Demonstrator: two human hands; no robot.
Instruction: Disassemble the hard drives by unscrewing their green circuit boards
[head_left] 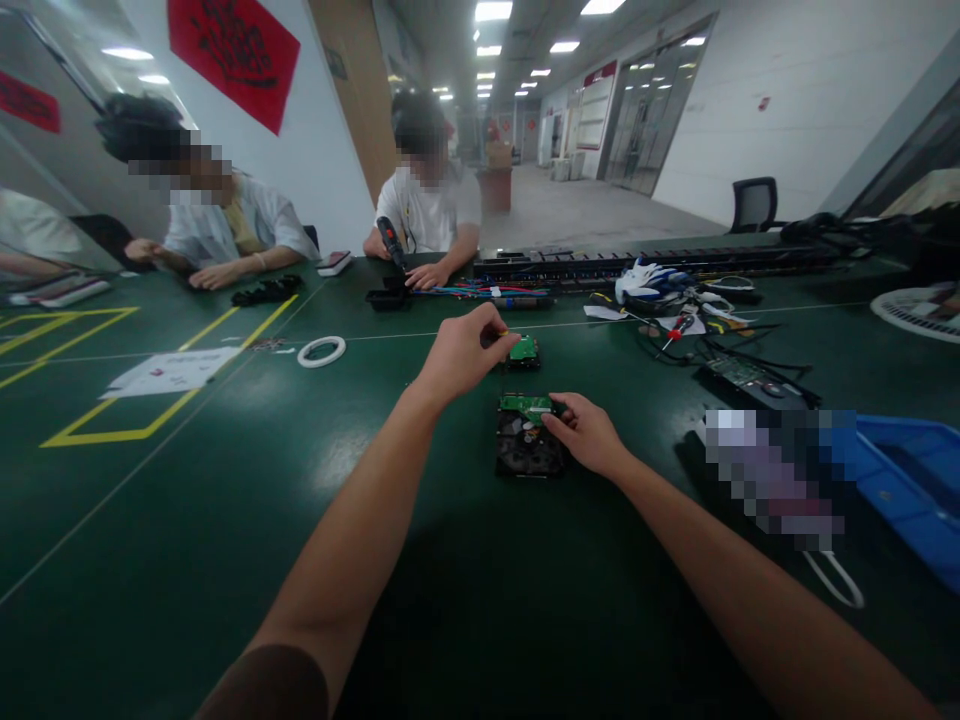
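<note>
A black hard drive [527,445] with a green circuit board at its far end lies on the dark green table [225,520] in front of me. My right hand [586,432] rests on the drive's right edge, fingers curled round it. My left hand [466,352] hovers just beyond, fingers pinched on something small that I cannot make out. A small green circuit board [524,351] lies right beside the left hand's fingertips.
A white tape ring [322,351] and papers [174,371] lie left. Cables, a red screwdriver [679,329] and boards clutter the right, with a blue tray [911,490] at the right edge. Across the table a person holds a power screwdriver [391,242]; another person sits far left.
</note>
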